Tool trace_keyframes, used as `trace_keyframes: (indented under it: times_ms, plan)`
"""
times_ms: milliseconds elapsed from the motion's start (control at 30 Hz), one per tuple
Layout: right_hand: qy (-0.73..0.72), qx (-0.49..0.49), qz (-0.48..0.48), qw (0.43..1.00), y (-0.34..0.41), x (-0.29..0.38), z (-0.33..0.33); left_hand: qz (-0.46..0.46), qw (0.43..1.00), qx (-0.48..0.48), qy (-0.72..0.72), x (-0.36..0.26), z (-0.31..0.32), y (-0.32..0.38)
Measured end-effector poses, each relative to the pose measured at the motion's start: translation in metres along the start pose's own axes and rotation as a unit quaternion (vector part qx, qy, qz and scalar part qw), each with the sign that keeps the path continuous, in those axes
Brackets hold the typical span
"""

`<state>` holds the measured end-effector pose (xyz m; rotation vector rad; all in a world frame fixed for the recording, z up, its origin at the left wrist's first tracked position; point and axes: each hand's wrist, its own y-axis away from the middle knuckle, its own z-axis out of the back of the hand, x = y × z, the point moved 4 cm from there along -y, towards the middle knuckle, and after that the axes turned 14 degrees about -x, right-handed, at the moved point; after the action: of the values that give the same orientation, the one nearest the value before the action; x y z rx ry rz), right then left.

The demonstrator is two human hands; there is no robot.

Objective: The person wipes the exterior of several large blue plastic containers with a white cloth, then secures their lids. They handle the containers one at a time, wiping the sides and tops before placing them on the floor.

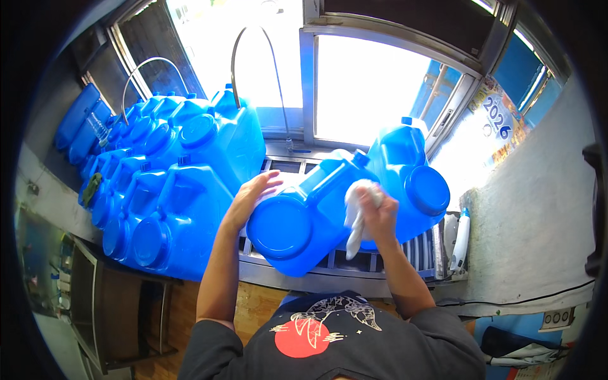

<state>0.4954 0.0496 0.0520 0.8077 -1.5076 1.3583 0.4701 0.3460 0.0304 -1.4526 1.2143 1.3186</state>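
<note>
Right in front of me a blue plastic water jug (304, 218) with a large round cap stands turned at an angle on the slatted metal rack (259, 273). My left hand (254, 197) is at its left side, fingers apart; whether the palm touches the plastic is hard to see. A white cloth (354, 218) is bunched in my right hand (381, 213), beside the right side of the jug, and part of it hangs down. Behind that hand stands a second blue jug (403, 180), its round cap facing me.
Several blue jugs (190, 228) crowd the rack's left side. Thin curved tubes (237, 61) rise near the bright window (370, 85). A white-and-blue bottle-like object (460, 240) is by the right wall. A dark cabinet (114, 308) stands low at left, and a black cable (517, 298) runs along the right wall.
</note>
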Motion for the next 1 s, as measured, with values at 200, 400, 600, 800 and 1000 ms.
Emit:
trace_keyframes:
  times_ms: [200, 400, 600, 800, 1000]
  plan:
    - [0.352, -0.016, 0.392, 0.850, -0.011, 0.029, -0.063, -0.214, 0.925, 0.033, -0.313, -0.029, -0.002, 0.059]
    - [0.046, 0.095, 0.322, 0.941, 0.039, 0.033, -0.080, -0.220, 0.911, -0.020, -0.347, -0.026, -0.005, 0.070]
    - [-0.090, 0.173, 0.078, 0.978, 0.036, 0.054, -0.053, -0.345, 0.887, -0.090, -0.295, -0.014, -0.005, 0.085]
    - [0.156, 0.318, 0.414, 0.839, 0.058, 0.064, -0.116, -0.305, 0.932, -0.093, -0.171, 0.015, -0.013, 0.104]
    - [0.071, 0.133, 0.358, 0.921, 0.059, 0.024, -0.072, -0.309, 0.927, -0.123, -0.175, 0.025, -0.021, 0.107]
